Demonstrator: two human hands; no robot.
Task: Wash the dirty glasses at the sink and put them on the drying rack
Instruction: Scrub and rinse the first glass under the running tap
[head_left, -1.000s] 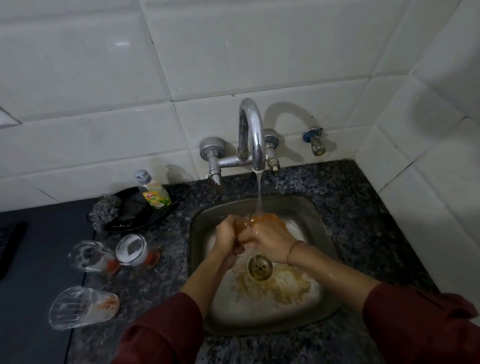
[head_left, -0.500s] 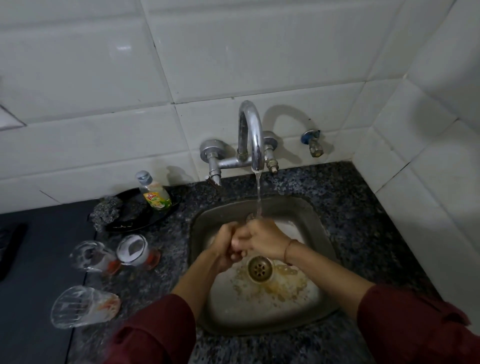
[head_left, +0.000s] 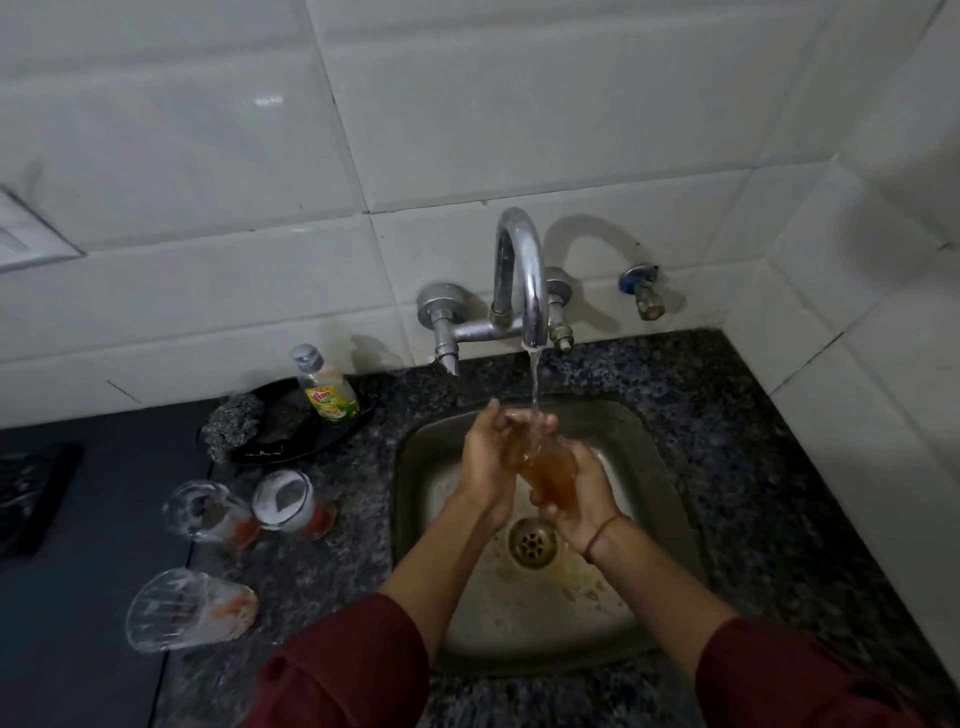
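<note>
Glass above sink, left hand, right hand gripping

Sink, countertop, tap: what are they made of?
Sink: likely stainless steel, dull grey sheen, brown stains. Countertop: dark speckled stone, probably granite, slight gloss. Tap: metal, chrome-like, bright mirror highlights.

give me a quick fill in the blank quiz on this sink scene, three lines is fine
1. The left hand and right hand hold a glass over the sink, in water falling from the ____.
2. ____ other dirty glasses wait on the counter left of the sink.
3. The dish soap bottle stands on a ____ dish beside a steel scrubber.

Missing words: tap; three; black
</note>
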